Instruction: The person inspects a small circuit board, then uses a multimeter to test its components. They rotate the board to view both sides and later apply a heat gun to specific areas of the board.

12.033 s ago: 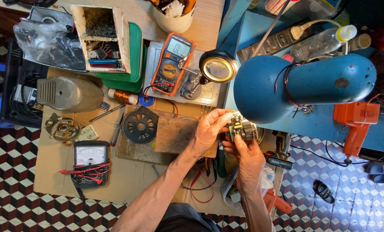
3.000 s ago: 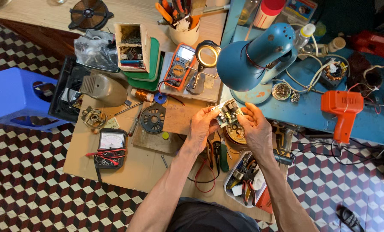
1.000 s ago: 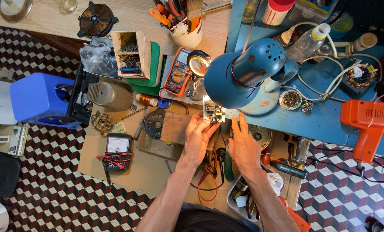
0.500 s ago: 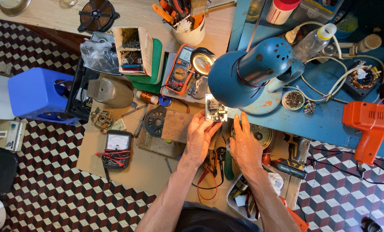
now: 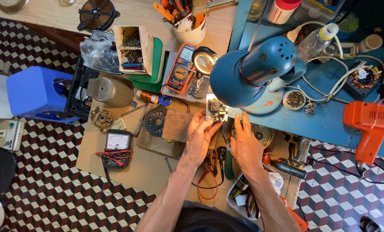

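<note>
One board [image 5: 216, 108] was pinched by the left hand [image 5: 199, 136] under the lamp [image 5: 252, 71], the right hand [image 5: 245, 146] lay open and empty; a loosened pinch could have dropped it.

At frame centre, the left hand [image 5: 199, 136] pinched a small circuit board [image 5: 216, 108] under the blue lamp [image 5: 252, 71]; the right hand [image 5: 245, 145] rested open just beside it.

The right hand [image 5: 245, 146] has let go of the circuit board [image 5: 216, 108].
</note>
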